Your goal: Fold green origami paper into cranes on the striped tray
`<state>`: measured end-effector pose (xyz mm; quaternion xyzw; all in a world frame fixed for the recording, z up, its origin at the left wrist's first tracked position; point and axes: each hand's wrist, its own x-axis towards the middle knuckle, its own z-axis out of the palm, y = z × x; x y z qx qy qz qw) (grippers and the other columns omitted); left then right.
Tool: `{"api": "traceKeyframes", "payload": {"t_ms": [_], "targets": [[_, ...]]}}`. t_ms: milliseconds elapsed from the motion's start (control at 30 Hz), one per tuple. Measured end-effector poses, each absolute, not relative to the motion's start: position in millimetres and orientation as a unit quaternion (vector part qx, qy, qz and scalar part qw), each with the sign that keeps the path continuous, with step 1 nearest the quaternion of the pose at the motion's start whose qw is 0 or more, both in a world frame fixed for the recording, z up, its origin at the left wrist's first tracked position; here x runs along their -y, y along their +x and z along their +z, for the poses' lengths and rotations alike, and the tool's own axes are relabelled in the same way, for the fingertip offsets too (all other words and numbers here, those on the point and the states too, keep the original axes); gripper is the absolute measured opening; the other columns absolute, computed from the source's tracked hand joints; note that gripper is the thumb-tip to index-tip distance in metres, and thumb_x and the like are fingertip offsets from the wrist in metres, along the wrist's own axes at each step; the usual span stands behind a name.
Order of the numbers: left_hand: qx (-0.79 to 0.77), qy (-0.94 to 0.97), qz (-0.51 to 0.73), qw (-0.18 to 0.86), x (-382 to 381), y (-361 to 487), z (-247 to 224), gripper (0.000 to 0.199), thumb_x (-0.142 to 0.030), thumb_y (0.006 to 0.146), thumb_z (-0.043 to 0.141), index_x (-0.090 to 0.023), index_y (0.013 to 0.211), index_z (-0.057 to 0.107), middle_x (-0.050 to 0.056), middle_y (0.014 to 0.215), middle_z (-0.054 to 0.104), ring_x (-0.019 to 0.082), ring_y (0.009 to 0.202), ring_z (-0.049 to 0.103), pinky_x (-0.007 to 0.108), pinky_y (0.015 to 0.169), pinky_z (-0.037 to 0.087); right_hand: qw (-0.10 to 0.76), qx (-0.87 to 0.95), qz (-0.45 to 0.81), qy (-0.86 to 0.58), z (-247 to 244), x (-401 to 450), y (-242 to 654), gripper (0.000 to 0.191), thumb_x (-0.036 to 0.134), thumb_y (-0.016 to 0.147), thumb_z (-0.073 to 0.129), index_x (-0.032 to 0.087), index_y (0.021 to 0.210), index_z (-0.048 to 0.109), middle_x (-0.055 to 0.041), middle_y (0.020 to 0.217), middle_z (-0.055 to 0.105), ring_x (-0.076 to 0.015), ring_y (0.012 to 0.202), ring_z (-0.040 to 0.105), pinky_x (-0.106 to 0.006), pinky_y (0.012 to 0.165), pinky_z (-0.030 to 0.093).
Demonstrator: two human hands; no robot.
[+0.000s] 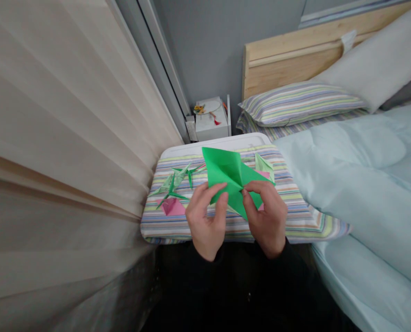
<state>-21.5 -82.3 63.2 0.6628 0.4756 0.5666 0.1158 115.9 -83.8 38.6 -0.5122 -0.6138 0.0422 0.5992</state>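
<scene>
A creased sheet of bright green paper (226, 170) is held up above a small table covered with a striped cloth (198, 228). My right hand (265, 214) pinches the sheet near its middle between thumb and fingers. At the sheet's lower left edge, my left hand (208, 219) has its thumb and fingers curved apart, the fingertips touching the paper. Left of the hands lie folded green paper pieces (172, 188) and a pink folded piece (173, 207). Behind the sheet on the right, a pale green folded piece (264, 165) rests near more pink paper, partly hidden.
A beige curtain (70, 115) hangs close on the left. On the right is a bed with a light blue quilt (357, 161) and a striped pillow (305, 103). Beyond the table, a white cabinet (210, 131) holds small items with a red tassel.
</scene>
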Motion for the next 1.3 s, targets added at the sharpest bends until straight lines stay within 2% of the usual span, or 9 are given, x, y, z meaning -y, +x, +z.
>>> {"api": "traceKeyframes", "payload": {"t_ms": [100,167,267,367,500,667,967,1133,1300], "targets": [[-0.500,0.613,0.607,0.076,78.9,-34.6,71.2,0.030,-0.026,0.096,0.064,-0.022,0.125,0.070,0.013,0.139,0.060,0.027,0.131,0.058,0.041,0.103,0.053,0.545,0.672,0.014,-0.502,35.7,78.6,132.6,0.015,0.015,0.100,0.053,0.025,0.104,0.063,-0.0076,0.097,0.071,-0.0246,0.095,0.068,-0.042,0.086,0.054],[-0.501,0.641,0.582,0.024,75.5,-43.1,79.4,0.035,-0.026,0.092,0.069,-0.023,0.127,0.068,0.012,0.143,0.058,0.028,0.135,0.054,0.045,0.110,0.048,0.503,0.718,0.017,-0.480,35.7,76.2,142.8,0.017,0.015,0.101,0.051,0.025,0.106,0.064,-0.0081,0.098,0.071,-0.0250,0.094,0.068,-0.042,0.086,0.054],[-0.413,0.771,0.484,-0.028,70.2,-49.1,92.4,0.030,-0.023,0.088,0.073,-0.026,0.118,0.071,0.008,0.133,0.067,0.031,0.134,0.054,0.054,0.116,0.041,0.458,0.774,0.027,-0.436,39.9,74.7,151.5,0.017,0.016,0.102,0.051,0.024,0.107,0.065,-0.0090,0.100,0.071,-0.0257,0.096,0.067,-0.042,0.086,0.054],[-0.351,0.851,0.390,-0.014,65.2,-47.8,99.7,0.020,-0.017,0.091,0.068,-0.026,0.109,0.074,0.005,0.123,0.074,0.031,0.133,0.055,0.054,0.113,0.042,0.435,0.807,0.038,-0.398,46.6,76.2,153.6,0.017,0.015,0.102,0.050,0.023,0.108,0.065,-0.0094,0.102,0.070,-0.0254,0.096,0.066,-0.041,0.087,0.054],[-0.344,0.878,0.333,-0.001,60.3,-45.7,98.6,0.015,-0.016,0.093,0.066,-0.025,0.101,0.076,0.004,0.107,0.079,0.028,0.119,0.063,0.054,0.109,0.042,0.432,0.819,0.058,-0.373,53.7,80.4,156.1,0.018,0.015,0.102,0.051,0.023,0.108,0.066,-0.0089,0.100,0.070,-0.0250,0.093,0.065,-0.041,0.084,0.055],[-0.337,0.880,0.333,0.024,60.7,-46.0,98.1,0.016,-0.018,0.097,0.062,-0.024,0.093,0.076,0.003,0.091,0.078,0.024,0.105,0.064,0.049,0.104,0.043,0.426,0.819,0.103,-0.369,62.8,84.1,162.9,0.021,0.015,0.101,0.051,0.025,0.108,0.068,-0.0078,0.100,0.071,-0.0240,0.094,0.066,-0.039,0.083,0.056],[-0.328,0.866,0.366,0.095,63.7,-42.5,104.7,0.015,-0.016,0.095,0.062,-0.023,0.086,0.072,0.003,0.086,0.076,0.023,0.094,0.064,0.047,0.098,0.046,0.416,0.828,0.154,-0.342,80.1,88.3,165.6,0.014,0.015,0.101,0.053,0.024,0.106,0.063,-0.0058,0.096,0.069,-0.0219,0.091,0.064,-0.037,0.080,0.054],[-0.324,0.866,0.364,0.111,63.4,-44.3,104.2,0.013,-0.019,0.094,0.065,-0.023,0.084,0.072,0.003,0.083,0.075,0.023,0.091,0.062,0.045,0.093,0.046,0.405,0.833,0.139,-0.351,83.4,89.7,163.3,0.007,0.017,0.100,0.056,0.022,0.101,0.060,-0.0055,0.092,0.069,-0.0221,0.088,0.062,-0.038,0.077,0.048],[-0.330,0.867,0.358,0.107,63.9,-45.4,103.5,0.014,-0.018,0.094,0.065,-0.023,0.084,0.072,0.002,0.082,0.075,0.023,0.091,0.062,0.045,0.095,0.045,0.404,0.835,0.100,-0.361,85.9,89.9,159.8,0.008,0.014,0.097,0.059,0.022,0.096,0.059,-0.0028,0.089,0.070,-0.0205,0.084,0.062,-0.039,0.079,0.042]]}}
